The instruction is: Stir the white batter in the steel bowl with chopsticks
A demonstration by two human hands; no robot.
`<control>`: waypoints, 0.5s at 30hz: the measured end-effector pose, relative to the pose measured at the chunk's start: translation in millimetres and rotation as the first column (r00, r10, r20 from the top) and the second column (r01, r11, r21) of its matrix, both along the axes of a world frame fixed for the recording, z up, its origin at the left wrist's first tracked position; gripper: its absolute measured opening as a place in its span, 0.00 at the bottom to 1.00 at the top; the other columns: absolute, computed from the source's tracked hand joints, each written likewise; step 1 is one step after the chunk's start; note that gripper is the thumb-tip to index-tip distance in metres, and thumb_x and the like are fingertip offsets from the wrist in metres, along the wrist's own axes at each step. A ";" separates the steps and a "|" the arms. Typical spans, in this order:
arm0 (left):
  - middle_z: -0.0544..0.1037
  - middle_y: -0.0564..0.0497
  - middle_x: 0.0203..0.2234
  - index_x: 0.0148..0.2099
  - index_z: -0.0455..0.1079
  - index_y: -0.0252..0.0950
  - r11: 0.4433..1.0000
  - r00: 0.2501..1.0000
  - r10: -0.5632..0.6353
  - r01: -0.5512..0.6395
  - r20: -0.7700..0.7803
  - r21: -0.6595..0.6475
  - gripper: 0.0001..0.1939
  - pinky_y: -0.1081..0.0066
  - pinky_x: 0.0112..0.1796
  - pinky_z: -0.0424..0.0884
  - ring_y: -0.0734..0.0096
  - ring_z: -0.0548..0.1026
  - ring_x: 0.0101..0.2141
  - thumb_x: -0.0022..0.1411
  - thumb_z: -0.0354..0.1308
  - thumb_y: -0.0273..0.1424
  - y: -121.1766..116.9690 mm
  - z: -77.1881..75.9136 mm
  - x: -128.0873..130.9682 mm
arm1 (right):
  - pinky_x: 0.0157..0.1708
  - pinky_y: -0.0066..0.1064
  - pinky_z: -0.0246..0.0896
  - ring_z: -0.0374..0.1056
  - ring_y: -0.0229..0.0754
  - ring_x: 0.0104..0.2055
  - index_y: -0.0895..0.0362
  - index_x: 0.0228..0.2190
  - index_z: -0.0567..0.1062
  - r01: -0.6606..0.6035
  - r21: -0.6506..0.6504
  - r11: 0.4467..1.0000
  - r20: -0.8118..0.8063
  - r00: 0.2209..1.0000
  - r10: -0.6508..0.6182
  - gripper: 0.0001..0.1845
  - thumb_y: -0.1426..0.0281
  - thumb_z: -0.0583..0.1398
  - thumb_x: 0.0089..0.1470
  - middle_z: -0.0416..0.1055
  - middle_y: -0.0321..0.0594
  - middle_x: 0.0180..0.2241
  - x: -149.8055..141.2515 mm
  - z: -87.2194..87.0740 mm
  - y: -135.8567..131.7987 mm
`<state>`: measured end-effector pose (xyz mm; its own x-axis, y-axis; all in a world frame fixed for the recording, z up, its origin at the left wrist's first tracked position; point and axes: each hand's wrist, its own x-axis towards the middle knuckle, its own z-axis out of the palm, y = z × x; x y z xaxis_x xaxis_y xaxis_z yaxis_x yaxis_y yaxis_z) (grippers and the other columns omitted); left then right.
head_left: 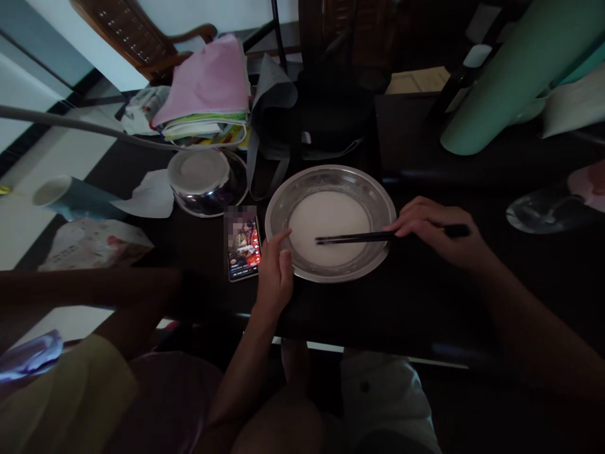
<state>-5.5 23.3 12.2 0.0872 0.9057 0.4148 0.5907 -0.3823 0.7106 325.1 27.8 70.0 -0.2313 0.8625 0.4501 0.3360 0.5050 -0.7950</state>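
A wide metal bowl (387, 211) on the dark table contains a smooth white liquid or batter (331, 217). At its left rim is my left hand (275, 268), index finger reaching over the edge and thumb against the side; the other fingers are partly hidden. My right hand (432, 228) is closed around a pair of dark chopsticks (350, 238) at the bowl's right side. Their tips lie over the white mixture, near its middle; whether they dip in I cannot tell. Just left of my left hand lies a phone (243, 249) with its screen lit.
An upturned metal pot (201, 180) stands behind the phone. Farther back are a pink-topped pile (208, 82) and a dark bag (326, 120). A green cylinder (491, 94) and a clear bottle (539, 205) are at right. Another person's arm (89, 293) rests at left.
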 end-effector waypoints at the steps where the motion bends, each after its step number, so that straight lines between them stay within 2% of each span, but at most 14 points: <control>1: 0.81 0.40 0.51 0.61 0.72 0.38 1.000 1.000 0.002 -0.002 -0.002 -0.003 0.28 0.56 0.52 0.74 0.58 0.79 0.49 0.78 0.41 0.51 -0.1 0.3 0.0 | 0.40 0.46 0.73 0.78 0.50 0.39 0.44 0.33 0.85 -0.004 0.002 1.000 0.022 1.000 0.004 0.10 0.61 0.64 0.66 0.84 0.38 0.35 -0.3 -0.1 0.4; 3: 0.81 0.41 0.51 0.61 0.72 0.38 1.000 1.000 0.006 -0.006 -0.005 -0.006 0.29 0.56 0.53 0.73 0.58 0.79 0.50 0.78 0.40 0.51 -0.4 0.8 0.2 | 0.42 0.46 0.73 0.78 0.50 0.41 0.44 0.33 0.85 0.037 0.004 0.999 0.026 0.999 -0.037 0.09 0.61 0.65 0.65 0.84 0.39 0.36 0.7 -0.3 0.8; 6: 0.81 0.41 0.51 0.61 0.72 0.38 1.000 1.000 0.007 -0.007 -0.013 -0.010 0.29 0.56 0.53 0.73 0.58 0.79 0.49 0.78 0.40 0.51 -0.7 1.0 0.3 | 0.37 0.44 0.71 0.77 0.48 0.36 0.46 0.29 0.83 0.120 0.001 0.993 -0.051 0.992 -0.120 0.15 0.61 0.62 0.68 0.81 0.39 0.31 3.4 -0.4 0.0; 8: 0.81 0.41 0.50 0.61 0.72 0.38 1.000 1.000 0.007 -0.007 -0.023 -0.011 0.29 0.56 0.52 0.73 0.58 0.79 0.49 0.78 0.40 0.51 -0.6 1.3 0.2 | 0.34 0.43 0.71 0.76 0.47 0.33 0.46 0.28 0.83 0.096 0.001 0.995 -0.069 0.993 -0.096 0.18 0.61 0.60 0.69 0.80 0.38 0.29 2.9 -0.5 -0.5; 11: 0.81 0.41 0.50 0.61 0.72 0.37 1.000 0.999 0.008 -0.008 -0.037 0.002 0.29 0.57 0.51 0.74 0.59 0.79 0.48 0.79 0.40 0.51 -0.4 1.9 0.0 | 0.37 0.43 0.72 0.77 0.47 0.36 0.46 0.31 0.84 0.012 0.028 1.000 0.007 1.000 -0.013 0.14 0.61 0.63 0.67 0.83 0.37 0.32 -0.4 -0.3 0.0; 13: 0.82 0.41 0.51 0.61 0.72 0.37 1.000 0.999 0.007 -0.006 -0.041 0.010 0.29 0.58 0.51 0.74 0.59 0.79 0.48 0.79 0.39 0.51 -0.3 2.2 0.0 | 0.40 0.44 0.73 0.78 0.48 0.38 0.45 0.32 0.85 0.032 0.048 0.998 0.039 0.999 -0.034 0.11 0.61 0.64 0.66 0.84 0.37 0.34 -0.7 0.4 0.4; 15: 0.81 0.41 0.52 0.61 0.72 0.37 1.000 0.999 0.004 -0.004 -0.041 0.013 0.29 0.57 0.51 0.74 0.58 0.79 0.48 0.79 0.39 0.50 -0.3 2.3 0.1 | 0.38 0.43 0.72 0.78 0.47 0.37 0.46 0.30 0.84 0.101 0.047 0.994 0.001 0.995 -0.101 0.13 0.61 0.63 0.67 0.83 0.38 0.33 1.1 1.0 0.0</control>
